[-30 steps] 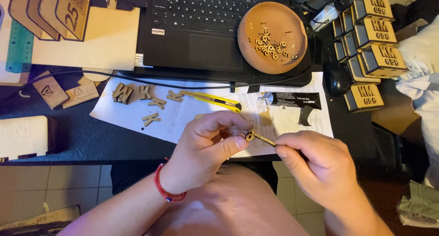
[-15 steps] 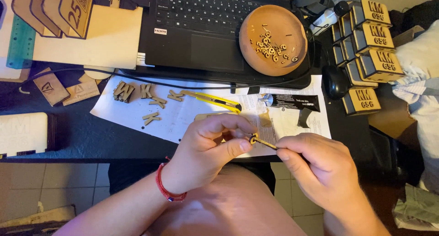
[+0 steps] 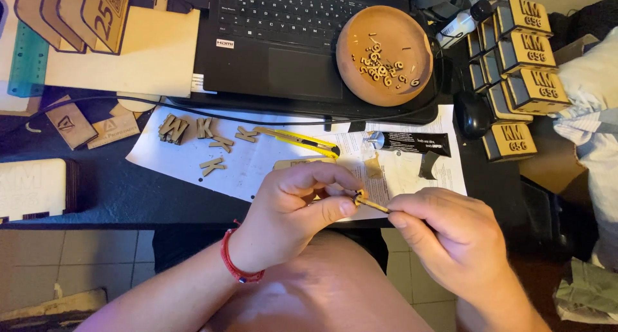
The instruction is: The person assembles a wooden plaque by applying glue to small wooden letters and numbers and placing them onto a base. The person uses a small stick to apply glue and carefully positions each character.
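Left hand [image 3: 293,206] is pinched shut, thumb and forefinger clamped on a tiny wooden piece [image 3: 359,195], held up over the lap just in front of the desk edge, probably so it sits steady and close to the eye. Right hand [image 3: 444,232] is closed around a thin stick [image 3: 373,206], tip touching the piece, gripped low like a pen for fine control. Can't tell if there's glue on the tip, too small.

Behind the hands a paper sheet [image 3: 257,161] covers the desk, looks like it's there to protect the surface. On it: wooden letters [image 3: 206,135], a yellow knife [image 3: 296,139] and a black tube [image 3: 409,142] lying flat. More small cutouts sit in a brown bowl [image 3: 418,81] resting on the laptop [image 3: 283,29], near enough to reach. Finished-looking blocks [image 3: 524,55] are stacked well off to the right
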